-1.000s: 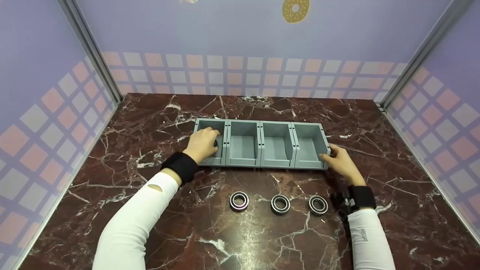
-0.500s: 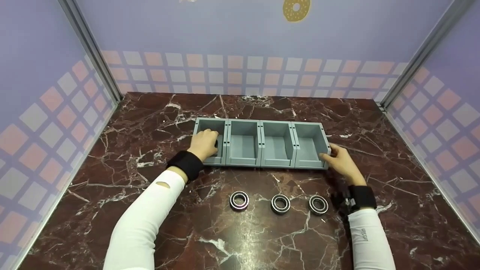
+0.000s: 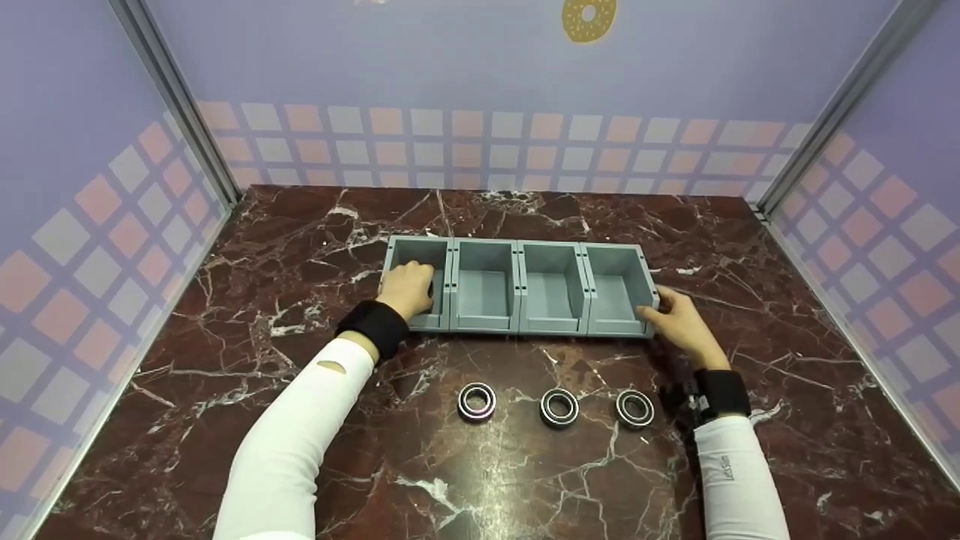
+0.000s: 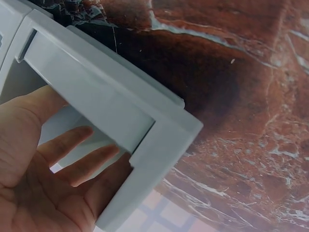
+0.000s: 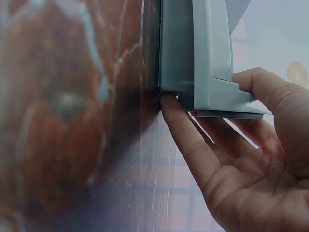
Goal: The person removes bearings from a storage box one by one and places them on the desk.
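Four joined grey storage bins would be one row; this row of several grey bins (image 3: 484, 296) stands on the table. My left hand (image 3: 405, 289) reaches into the leftmost bin (image 4: 96, 92), palm behind its front lip in the left wrist view. A dark sliver, apparently a bearing (image 3: 431, 289), shows at its thumb side, mostly hidden by the hand; the thumb and index tips are out of sight in the left wrist view. My right hand (image 3: 675, 319) grips the rightmost bin (image 5: 212, 96) by its outer side wall, thumb over the front corner, fingers outside and underneath.
Three ring bearings lie in front of the bins: a left bearing (image 3: 477, 414), a middle bearing (image 3: 559, 422) and a right bearing (image 3: 634, 423). The dark red marbled table (image 3: 315, 442) is enclosed by a back wall (image 3: 480, 75) and side walls.
My left hand has shifted slightly down inside the leftmost bin, its forearm moving a little to the right. My right hand keeps its grip; bins and loose bearings stay put.
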{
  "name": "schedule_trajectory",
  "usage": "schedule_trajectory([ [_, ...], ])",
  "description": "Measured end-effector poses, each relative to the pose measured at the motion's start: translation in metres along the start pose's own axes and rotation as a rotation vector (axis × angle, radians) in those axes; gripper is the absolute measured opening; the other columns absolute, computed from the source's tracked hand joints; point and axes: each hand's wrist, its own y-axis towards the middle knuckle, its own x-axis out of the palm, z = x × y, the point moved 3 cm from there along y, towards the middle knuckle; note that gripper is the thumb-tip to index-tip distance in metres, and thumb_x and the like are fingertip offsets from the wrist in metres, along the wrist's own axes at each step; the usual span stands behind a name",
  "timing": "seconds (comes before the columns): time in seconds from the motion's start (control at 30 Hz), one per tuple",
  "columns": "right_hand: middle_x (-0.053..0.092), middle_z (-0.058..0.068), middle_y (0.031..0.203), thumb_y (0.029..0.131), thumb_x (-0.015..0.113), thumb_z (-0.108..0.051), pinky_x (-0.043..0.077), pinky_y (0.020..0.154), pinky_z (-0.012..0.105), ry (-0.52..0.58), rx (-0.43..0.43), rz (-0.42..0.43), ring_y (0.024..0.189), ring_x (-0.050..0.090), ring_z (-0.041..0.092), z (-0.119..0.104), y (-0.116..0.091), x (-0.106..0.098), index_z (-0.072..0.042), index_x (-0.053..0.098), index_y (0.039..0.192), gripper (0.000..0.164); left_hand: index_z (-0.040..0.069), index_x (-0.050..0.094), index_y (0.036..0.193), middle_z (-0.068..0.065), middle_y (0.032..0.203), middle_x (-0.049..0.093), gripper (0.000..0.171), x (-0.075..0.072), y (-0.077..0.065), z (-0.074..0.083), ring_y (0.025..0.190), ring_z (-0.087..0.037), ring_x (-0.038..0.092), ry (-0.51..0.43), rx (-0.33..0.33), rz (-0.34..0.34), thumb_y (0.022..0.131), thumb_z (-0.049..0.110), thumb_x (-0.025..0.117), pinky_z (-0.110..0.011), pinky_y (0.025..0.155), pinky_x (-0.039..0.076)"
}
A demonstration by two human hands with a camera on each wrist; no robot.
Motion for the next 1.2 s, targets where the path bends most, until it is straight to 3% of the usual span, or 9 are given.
schedule_trajectory([
  [0.2, 0.063, 0.036, 0.126, 0.099, 0.059, -0.001, 0.048, 0.069, 0.011, -0.009, 0.005, 0.003, 0.08, 0.056, -0.006, 0.003, 0.002, -0.001, 0.015, 0.049, 0.142, 0.047, -0.005, 0.07, 0.108, -0.028, 0.117, 0.072, 0.024, 0.001, 0.002, 0.001, 0.107, -0.046, 0.071, 0.006, -0.016, 0.007, 0.087, 0.007, 0.07, -0.059, 0.089, 0.061],
  [0.47, 0.061, 0.037, 0.133, 0.1, 0.06, -0.004, 0.049, 0.076, 0.008, -0.001, 0.01, -0.011, 0.09, 0.058, -0.008, -0.001, 0.001, -0.001, 0.014, 0.048, 0.144, 0.049, -0.005, 0.071, 0.112, -0.028, 0.122, 0.071, 0.026, 0.002, 0.005, 0.002, 0.11, -0.046, 0.07, -0.009, -0.04, -0.024, 0.089, 0.005, 0.067, -0.059, 0.091, 0.061],
  [0.8, 0.062, 0.036, 0.13, 0.099, 0.061, -0.005, 0.049, 0.071, 0.011, -0.014, 0.02, -0.01, 0.084, 0.056, -0.007, -0.002, -0.001, 0.0, 0.013, 0.047, 0.145, 0.051, -0.005, 0.069, 0.116, -0.028, 0.125, 0.07, 0.031, 0.006, 0.011, 0.0, 0.114, -0.046, 0.069, -0.037, -0.061, -0.052, 0.088, 0.007, 0.068, -0.057, 0.096, 0.059],
  [1.2, 0.06, 0.038, 0.134, 0.099, 0.06, -0.004, 0.05, 0.076, 0.009, 0.017, 0.009, -0.006, 0.089, 0.057, -0.009, -0.001, 0.0, 0.0, 0.014, 0.047, 0.145, 0.051, -0.005, 0.07, 0.119, -0.028, 0.126, 0.069, 0.032, 0.004, 0.012, 0.001, 0.116, -0.046, 0.068, -0.039, -0.073, -0.055, 0.09, 0.008, 0.068, -0.056, 0.099, 0.058],
])
